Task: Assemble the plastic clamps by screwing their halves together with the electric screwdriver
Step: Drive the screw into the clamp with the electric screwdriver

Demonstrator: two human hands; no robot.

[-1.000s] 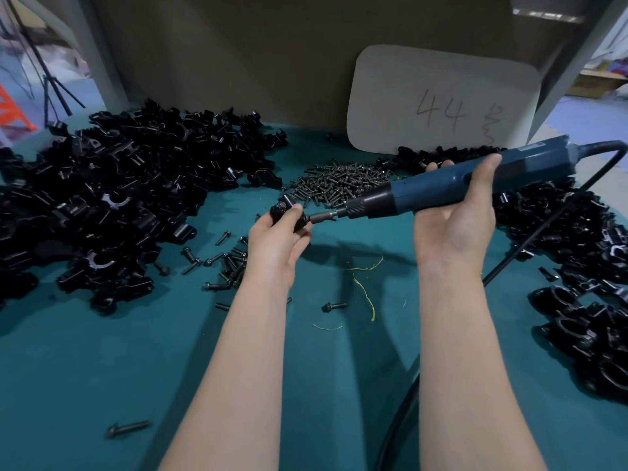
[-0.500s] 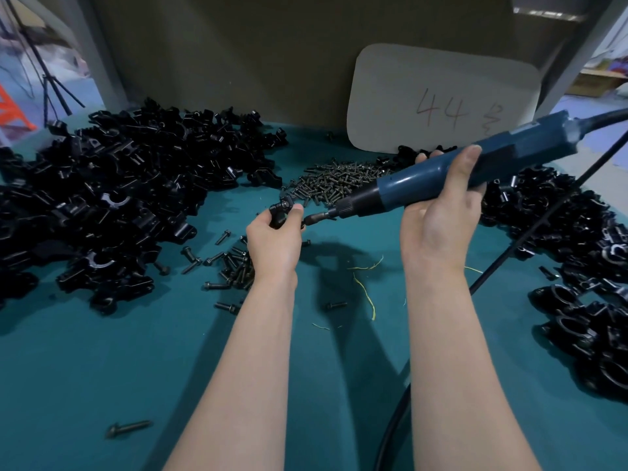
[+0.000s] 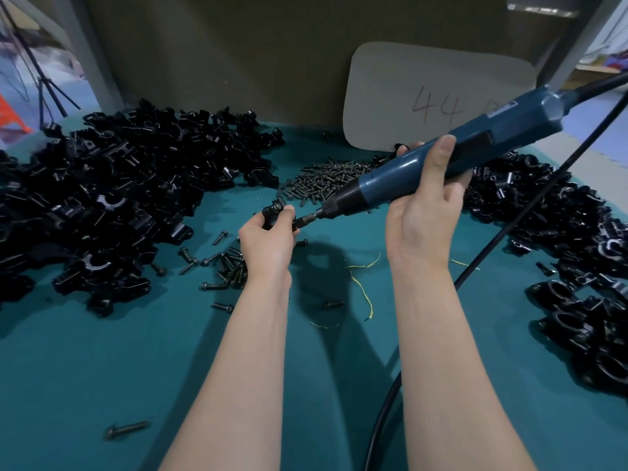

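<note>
The counter (image 3: pixel 102 368) is a plain teal. The clamp halves (image 3: pixel 112 205) heaped on it are glossy black, the screws (image 3: pixel 326 181) dark grey. The electric screwdriver (image 3: pixel 390 176) is deep blue with a black collar, its cable (image 3: pixel 384 413) black. The card (image 3: pixel 401 79) is off-white with "44" in faint red. Thin thread scraps (image 3: pixel 365 294) are yellow.
</note>
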